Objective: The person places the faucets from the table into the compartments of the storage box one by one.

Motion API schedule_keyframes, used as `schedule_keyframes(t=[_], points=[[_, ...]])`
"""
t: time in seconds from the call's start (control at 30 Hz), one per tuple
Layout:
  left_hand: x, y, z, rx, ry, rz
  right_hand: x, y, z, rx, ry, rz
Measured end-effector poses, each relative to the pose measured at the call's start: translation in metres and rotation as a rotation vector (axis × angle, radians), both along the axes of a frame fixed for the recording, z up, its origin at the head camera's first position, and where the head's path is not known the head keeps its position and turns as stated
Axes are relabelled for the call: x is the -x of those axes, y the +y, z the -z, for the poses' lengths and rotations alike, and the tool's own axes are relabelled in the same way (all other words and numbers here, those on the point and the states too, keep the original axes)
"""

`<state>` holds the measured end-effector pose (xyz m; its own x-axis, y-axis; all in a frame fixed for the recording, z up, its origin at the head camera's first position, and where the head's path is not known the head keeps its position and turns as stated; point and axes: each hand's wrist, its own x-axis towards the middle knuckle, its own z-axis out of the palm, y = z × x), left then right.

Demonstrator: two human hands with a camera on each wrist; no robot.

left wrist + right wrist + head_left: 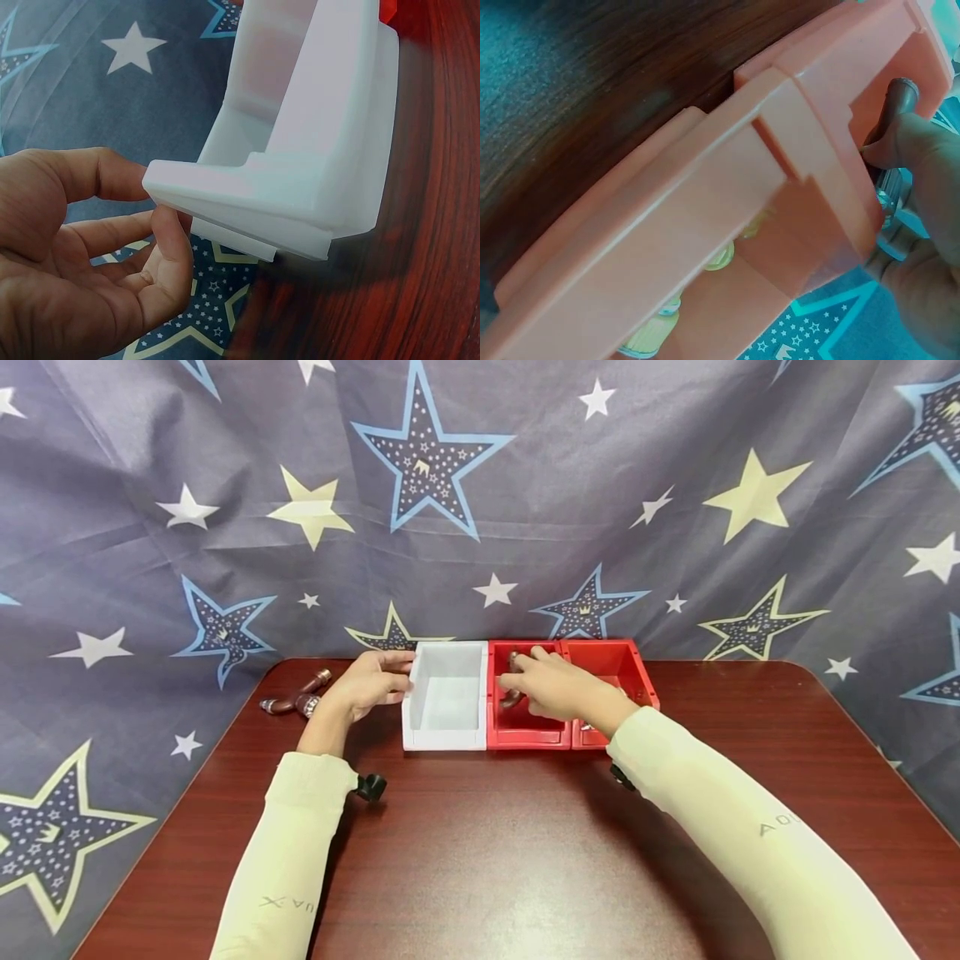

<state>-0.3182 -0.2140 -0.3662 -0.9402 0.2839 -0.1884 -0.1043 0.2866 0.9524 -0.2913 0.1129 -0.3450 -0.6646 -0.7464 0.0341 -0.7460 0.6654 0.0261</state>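
Clearly, both my hands are busy at bins near the far edge of the table [465, 835]. My right hand [553, 685] has its fingers clamped round a brown pipe fitting [897, 101], down inside the middle red bin [529, 740]; whether it touches the bottom I cannot tell. The fingers of my left hand [366, 687] pinch the rim of the white bin [445, 741], on the side toward the table's far left corner. Near that corner lies more brown piping [283, 705], and the right red bin [645, 675] holds pale yellowish pieces [652, 334]. To handle this well, I should move the fitting straight up or down, since its shape could catch the walls. My hold ought to be firm, as a round tube may roll, while gentle left-hand pressure should steady the white bin without tipping it.
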Motion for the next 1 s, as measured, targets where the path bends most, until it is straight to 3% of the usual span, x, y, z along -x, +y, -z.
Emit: schedule_keyframes(t=[1.0], points=[[-0.001, 0.001, -0.002, 0.0, -0.015, -0.002, 0.005, -0.009, 0.02, -0.107, -0.058, 0.007]])
